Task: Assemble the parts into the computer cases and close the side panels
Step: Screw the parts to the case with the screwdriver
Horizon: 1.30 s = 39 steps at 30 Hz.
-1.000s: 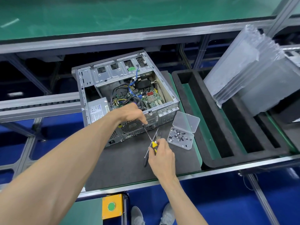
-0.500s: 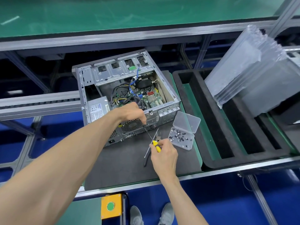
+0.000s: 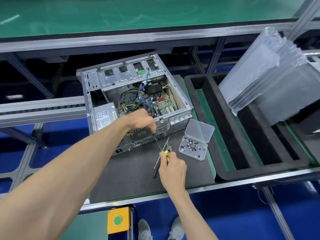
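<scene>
**Operator A:** While the computer case [image 3: 131, 108] lies on its side on the dark mat [image 3: 131, 177], its open side faces up and no side panel covers it. The motherboard [image 3: 155, 103], the cables [image 3: 131, 99] and the power supply [image 3: 103, 116] are exposed inside. The rear panel faces the person.

**Operator B:** State the position of each hand.

**Operator A:** The left hand [image 3: 140, 119] rests over the near edge of the case, fingers curled down against the rear panel just above the fan grille [image 3: 140, 135]. The fingertips meet the upper end of the screwdriver [image 3: 160, 147] shaft. Whether they pinch the shaft or a screw cannot be determined. The right hand [image 3: 173, 168] grips the yellow handle of the screwdriver, fingers and thumb closed round it. The shaft runs up and to the left from the handle to the rear panel.

**Operator B:** List the items near the case.

**Operator A:** A pair of pliers [image 3: 168, 147] lies on the mat just beside the right hand, partly hidden by it. A clear plastic box [image 3: 194, 150] holding small dark screws [image 3: 190, 147] stands to the right of the pliers, lid hinged open. Black foam trays [image 3: 242, 135] sit further right, well apart from the case, with clear plastic sleeves [image 3: 270, 71] leaning over them. A yellow housing with a green button [image 3: 117, 220] is mounted below the bench edge.
</scene>
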Each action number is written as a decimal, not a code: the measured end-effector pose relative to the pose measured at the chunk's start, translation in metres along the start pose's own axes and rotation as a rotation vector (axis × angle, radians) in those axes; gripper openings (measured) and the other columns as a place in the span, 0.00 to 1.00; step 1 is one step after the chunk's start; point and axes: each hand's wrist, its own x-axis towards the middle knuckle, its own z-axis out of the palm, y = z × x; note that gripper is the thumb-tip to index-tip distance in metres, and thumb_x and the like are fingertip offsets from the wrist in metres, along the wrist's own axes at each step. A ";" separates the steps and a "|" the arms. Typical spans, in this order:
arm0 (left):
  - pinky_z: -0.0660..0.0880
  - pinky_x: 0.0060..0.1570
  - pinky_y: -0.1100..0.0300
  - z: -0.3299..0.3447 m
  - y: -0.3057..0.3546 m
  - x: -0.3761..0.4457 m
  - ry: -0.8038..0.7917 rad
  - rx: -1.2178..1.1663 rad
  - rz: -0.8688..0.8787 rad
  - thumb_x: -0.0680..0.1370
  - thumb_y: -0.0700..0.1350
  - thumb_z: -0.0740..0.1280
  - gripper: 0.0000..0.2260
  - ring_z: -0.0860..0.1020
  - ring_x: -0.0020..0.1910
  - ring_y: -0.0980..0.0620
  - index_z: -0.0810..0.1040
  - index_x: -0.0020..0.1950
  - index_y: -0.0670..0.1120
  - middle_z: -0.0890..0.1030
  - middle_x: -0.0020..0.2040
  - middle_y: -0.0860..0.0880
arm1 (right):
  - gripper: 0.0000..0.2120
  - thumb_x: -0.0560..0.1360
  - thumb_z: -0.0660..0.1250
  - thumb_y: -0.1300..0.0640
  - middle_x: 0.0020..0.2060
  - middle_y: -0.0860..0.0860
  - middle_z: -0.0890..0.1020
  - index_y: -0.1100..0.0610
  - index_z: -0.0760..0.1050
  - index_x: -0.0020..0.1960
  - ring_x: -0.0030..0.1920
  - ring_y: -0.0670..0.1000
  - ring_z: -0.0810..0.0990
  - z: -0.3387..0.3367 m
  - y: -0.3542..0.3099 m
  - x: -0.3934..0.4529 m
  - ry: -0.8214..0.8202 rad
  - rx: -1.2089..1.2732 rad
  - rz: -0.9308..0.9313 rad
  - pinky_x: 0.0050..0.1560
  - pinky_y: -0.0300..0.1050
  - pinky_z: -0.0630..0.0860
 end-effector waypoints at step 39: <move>0.70 0.41 0.52 0.000 0.006 -0.007 0.000 0.027 0.019 0.59 0.53 0.75 0.19 0.73 0.41 0.48 0.75 0.39 0.41 0.74 0.45 0.46 | 0.09 0.75 0.74 0.59 0.28 0.51 0.78 0.61 0.76 0.40 0.29 0.47 0.75 -0.002 -0.003 0.011 -0.044 0.348 0.225 0.31 0.38 0.66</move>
